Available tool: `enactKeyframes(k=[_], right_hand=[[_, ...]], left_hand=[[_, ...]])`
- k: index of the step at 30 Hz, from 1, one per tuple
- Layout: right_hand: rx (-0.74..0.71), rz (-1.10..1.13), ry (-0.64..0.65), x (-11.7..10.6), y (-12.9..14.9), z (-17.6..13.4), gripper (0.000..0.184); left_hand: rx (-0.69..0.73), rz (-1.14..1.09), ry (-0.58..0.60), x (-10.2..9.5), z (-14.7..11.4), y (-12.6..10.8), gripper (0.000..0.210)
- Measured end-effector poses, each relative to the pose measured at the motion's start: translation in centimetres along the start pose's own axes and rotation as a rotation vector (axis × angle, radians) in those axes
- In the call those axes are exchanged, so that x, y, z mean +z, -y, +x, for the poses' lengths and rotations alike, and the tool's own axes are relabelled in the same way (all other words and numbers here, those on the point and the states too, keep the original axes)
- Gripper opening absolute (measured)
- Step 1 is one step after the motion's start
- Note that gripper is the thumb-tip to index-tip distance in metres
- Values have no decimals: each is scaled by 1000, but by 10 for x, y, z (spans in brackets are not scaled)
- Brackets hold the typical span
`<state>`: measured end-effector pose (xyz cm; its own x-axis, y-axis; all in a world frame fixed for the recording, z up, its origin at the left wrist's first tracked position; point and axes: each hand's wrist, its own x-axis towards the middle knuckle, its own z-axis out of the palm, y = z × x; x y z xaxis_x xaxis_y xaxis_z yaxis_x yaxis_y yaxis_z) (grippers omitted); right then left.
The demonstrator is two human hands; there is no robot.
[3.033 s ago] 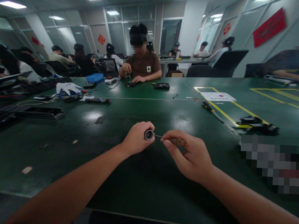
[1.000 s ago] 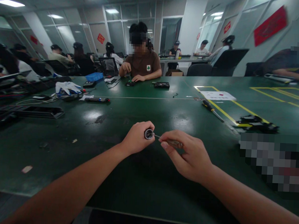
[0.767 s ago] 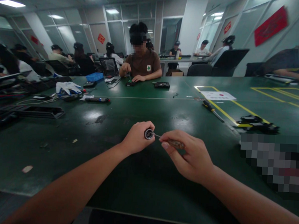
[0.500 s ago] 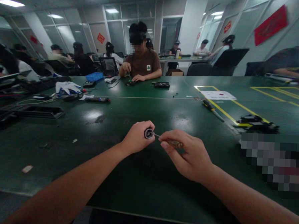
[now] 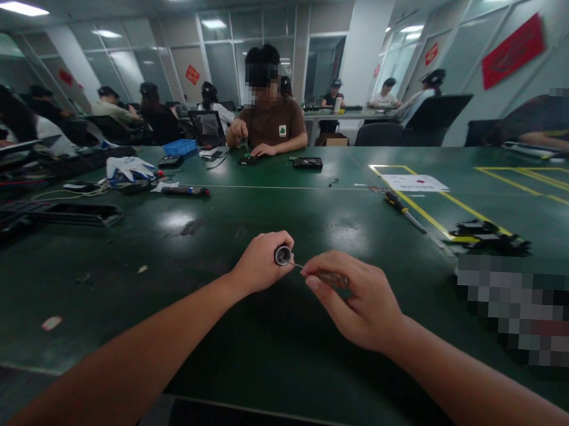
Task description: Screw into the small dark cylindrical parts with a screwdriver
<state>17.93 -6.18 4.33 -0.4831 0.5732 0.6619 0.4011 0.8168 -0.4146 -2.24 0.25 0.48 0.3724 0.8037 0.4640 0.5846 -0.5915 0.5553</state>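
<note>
My left hand (image 5: 263,261) is wrapped around a dark cylindrical part (image 5: 282,255), its round open end with a metallic rim turned toward me. Inside the opening some detail shows, too small to name. In my right hand (image 5: 363,300) is a small screwdriver (image 5: 331,278) with a translucent brownish handle, pinched between thumb and fingers. Its thin metal shaft points left, and the tip meets the lower right of the rim; whether it enters the opening I cannot tell. Both hands are above the green table (image 5: 238,363).
A yellow-and-black screwdriver (image 5: 403,210) lies right of centre, near black parts (image 5: 486,236) and a white sheet (image 5: 416,182). White gloves (image 5: 129,168), a blue tray (image 5: 180,146) and a long black casing (image 5: 79,214) are on the left. Across the table sits a co-worker (image 5: 272,123).
My right hand and the screwdriver have dropped slightly, so the shaft's tip has shifted from the right of the rim to its lower right. The left hand keeps its hold.
</note>
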Motion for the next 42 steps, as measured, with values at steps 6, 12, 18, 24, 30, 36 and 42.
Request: enactKeyframes(k=[6,12,18,24,30,36,42], right_hand=[[-7,9,42,0,-1,2,12],[-26,19,38,-1,1,1,12],[13,-29,-15,0,0,0,11],[-13,-54,-11,0,0,2,11],[-11,-73,-46,-1,0,1,12],[-7,-68,-19,1,-2,1,13],[12,-80,-52,-1,0,1,11]], left_hand=[[2,-9,8,0,-1,0,13],[12,1,2,0,-1,2,12],[-11,-1,2,0,-1,1,11],[-34,-6,11,-1,0,-1,11],[-41,-4,22,-1,0,-2,13],[-41,-13,24,-1,0,-3,13],[-36,1,17,-1,0,0,12]])
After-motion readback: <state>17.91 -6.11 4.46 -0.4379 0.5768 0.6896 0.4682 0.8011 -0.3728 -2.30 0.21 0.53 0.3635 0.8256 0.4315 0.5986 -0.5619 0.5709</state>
